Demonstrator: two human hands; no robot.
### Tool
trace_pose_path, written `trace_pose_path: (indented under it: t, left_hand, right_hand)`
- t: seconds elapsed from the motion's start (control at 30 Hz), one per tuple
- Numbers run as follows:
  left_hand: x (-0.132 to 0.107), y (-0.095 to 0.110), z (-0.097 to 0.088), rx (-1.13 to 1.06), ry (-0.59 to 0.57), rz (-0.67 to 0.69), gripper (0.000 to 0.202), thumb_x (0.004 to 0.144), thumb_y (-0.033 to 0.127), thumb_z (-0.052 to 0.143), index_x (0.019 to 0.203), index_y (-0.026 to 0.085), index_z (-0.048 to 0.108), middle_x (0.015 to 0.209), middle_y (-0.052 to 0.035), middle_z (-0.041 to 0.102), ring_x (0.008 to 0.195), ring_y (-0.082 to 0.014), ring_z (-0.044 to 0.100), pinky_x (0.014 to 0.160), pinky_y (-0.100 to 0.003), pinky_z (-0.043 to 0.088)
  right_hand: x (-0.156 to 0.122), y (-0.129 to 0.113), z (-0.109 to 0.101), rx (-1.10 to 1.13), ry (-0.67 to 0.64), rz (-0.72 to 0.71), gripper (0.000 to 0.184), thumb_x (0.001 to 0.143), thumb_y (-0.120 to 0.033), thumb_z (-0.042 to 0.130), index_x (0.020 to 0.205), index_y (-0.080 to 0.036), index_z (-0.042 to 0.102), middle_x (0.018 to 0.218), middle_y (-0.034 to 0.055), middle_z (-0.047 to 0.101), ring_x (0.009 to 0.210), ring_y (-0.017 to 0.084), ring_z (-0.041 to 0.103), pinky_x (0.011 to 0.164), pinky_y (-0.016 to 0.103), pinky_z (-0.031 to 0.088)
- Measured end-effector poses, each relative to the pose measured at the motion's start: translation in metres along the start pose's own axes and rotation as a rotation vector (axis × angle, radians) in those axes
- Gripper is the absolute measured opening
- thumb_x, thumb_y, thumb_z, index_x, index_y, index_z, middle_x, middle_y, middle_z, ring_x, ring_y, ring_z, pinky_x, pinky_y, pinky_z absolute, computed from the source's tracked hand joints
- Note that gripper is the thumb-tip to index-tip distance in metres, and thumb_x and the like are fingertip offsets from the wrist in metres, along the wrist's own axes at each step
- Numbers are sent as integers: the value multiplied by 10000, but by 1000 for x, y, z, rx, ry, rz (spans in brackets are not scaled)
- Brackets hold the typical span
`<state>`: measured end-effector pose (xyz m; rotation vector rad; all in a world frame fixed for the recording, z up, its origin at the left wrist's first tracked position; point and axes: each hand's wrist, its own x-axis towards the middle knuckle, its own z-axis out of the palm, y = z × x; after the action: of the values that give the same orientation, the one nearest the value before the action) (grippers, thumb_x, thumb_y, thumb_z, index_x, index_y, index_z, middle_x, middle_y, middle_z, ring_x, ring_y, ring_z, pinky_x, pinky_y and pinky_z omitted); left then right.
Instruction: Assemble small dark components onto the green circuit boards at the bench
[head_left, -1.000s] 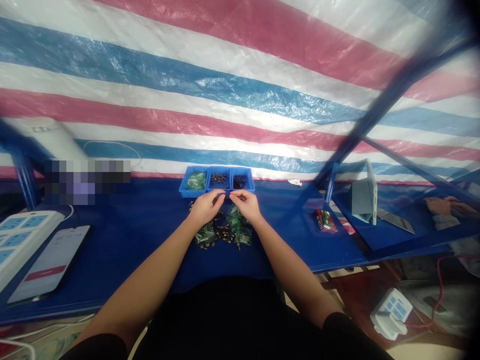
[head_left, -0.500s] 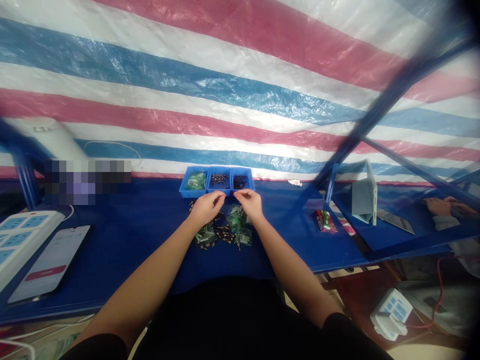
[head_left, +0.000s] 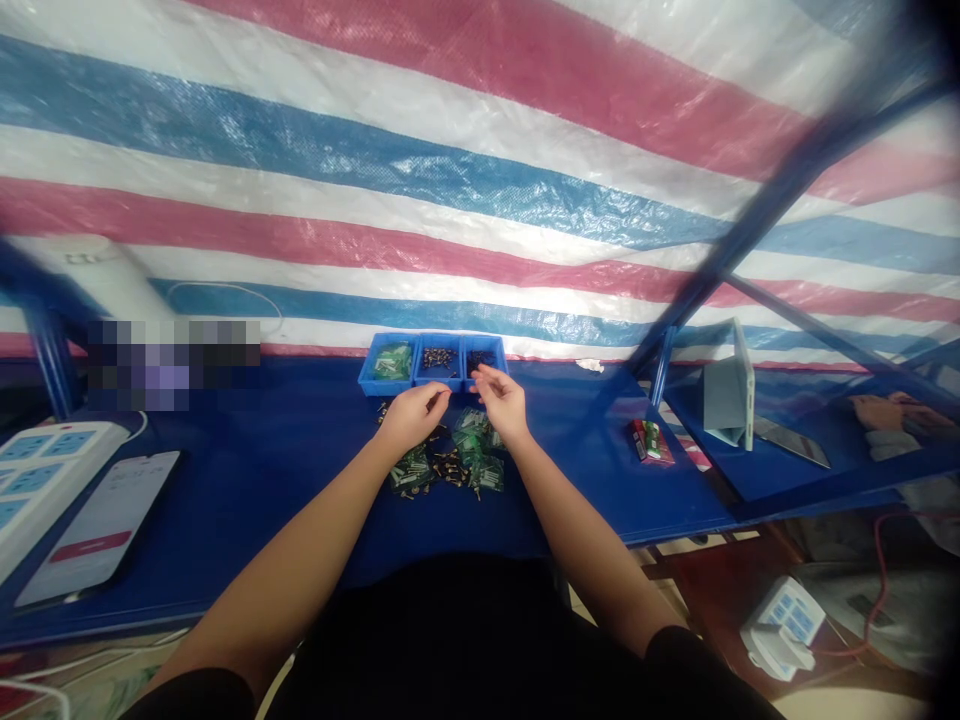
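My left hand [head_left: 412, 416] is closed in a pinch just in front of the middle blue bin [head_left: 438, 386]; whatever its fingertips hold is too small to make out. My right hand [head_left: 504, 404] is at the front edge of the right blue bin [head_left: 495, 342], its fingertips apart with nothing visible between them. Small dark pieces [head_left: 475, 357] lie in that bin. Brass-coloured screw-like parts [head_left: 438, 357] lie in the middle one, and small green-and-clear packets [head_left: 393, 361] fill the left one. Between my forearms are more green packets [head_left: 480, 450] and loose brass-coloured screw-like parts [head_left: 450, 467].
On the blue table [head_left: 285, 500], a phone [head_left: 105, 520] and a white power strip [head_left: 45, 470] lie at left. A small red box [head_left: 651, 441] is to the right. Beyond a blue frame post [head_left: 661, 368] stand a tablet [head_left: 742, 385] and another person's hands [head_left: 877, 412]. Striped sheeting [head_left: 450, 230] hangs behind.
My right hand has lifted slightly away from my left, toward the right bin, and its fingertips have parted. My left hand holds its pinch in the same place.
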<state>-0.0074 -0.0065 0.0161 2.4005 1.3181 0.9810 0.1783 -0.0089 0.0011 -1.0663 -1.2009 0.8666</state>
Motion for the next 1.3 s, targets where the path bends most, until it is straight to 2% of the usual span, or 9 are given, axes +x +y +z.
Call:
trace_pose_path:
  t: [0.1, 0.23, 0.33, 0.43, 0.67, 0.87, 1.17, 1.3]
  left_hand:
    - [0, -2, 1, -2, 5, 3, 325, 936, 415, 392, 989, 217, 645, 766, -21, 680, 672, -163, 608, 623, -246, 436]
    - [0, -4, 2, -3, 8, -5, 306, 930, 399, 404, 983, 224, 649, 824, -26, 698, 712, -167, 624, 653, -250, 451]
    - [0, -3, 1, 4, 6, -17, 309, 927, 404, 408, 992, 222, 649, 810, -26, 698, 688, -165, 621, 637, -249, 448]
    - [0, -1, 0, 9, 6, -21, 305, 927, 407, 410, 983, 224, 647, 804, -21, 696, 675, -161, 618, 628, -247, 443]
    - [0, -2, 1, 2, -4, -9, 312, 932, 402, 394, 987, 222, 643, 806, -25, 692, 705, -169, 624, 651, -254, 455]
    - [0, -3, 1, -4, -15, -15, 312, 932, 402, 393, 996, 226, 644, 833, -31, 703, 719, -174, 633, 644, -252, 460]
    - [0, -4, 2, 12, -14, -13, 310, 935, 401, 391, 993, 228, 642, 838, -29, 706, 707, -173, 631, 646, -257, 452]
    - [0, -5, 3, 4, -15, -16, 306, 935, 400, 393, 987, 230, 642, 831, -26, 702, 718, -174, 630, 647, -257, 451]
  right_hand:
    - [-4, 3, 1, -207, -181, -62, 268, 830, -381, 607, 989, -186, 700, 877, 59, 727, 743, 171, 666, 725, 317, 534]
    - [-12, -4, 2, -567, -566, -249, 175, 773, -363, 703, 859, -214, 728, 857, 36, 715, 828, 181, 619, 837, 331, 444]
    - [-16, -11, 3, -736, -687, -288, 252, 714, -449, 761, 844, -234, 736, 885, 43, 700, 918, 218, 573, 876, 371, 372]
    - [-16, -10, 3, -802, -716, -290, 253, 727, -457, 755, 885, -261, 742, 936, 44, 688, 945, 224, 543, 861, 373, 336]
    - [-13, 1, 6, -846, -644, -339, 55, 796, -262, 688, 825, -246, 733, 843, 19, 697, 863, 194, 574, 793, 321, 344]
    - [-13, 0, 6, -881, -597, -318, 150, 771, -188, 661, 902, -235, 717, 837, 23, 705, 848, 198, 587, 801, 315, 365]
    - [-13, 3, 6, -884, -621, -297, 189, 792, -168, 634, 952, -243, 701, 871, 29, 705, 871, 210, 576, 810, 328, 367]
    - [-13, 2, 5, -760, -606, -297, 165, 795, -145, 614, 912, -227, 698, 849, 29, 691, 835, 191, 587, 797, 313, 404]
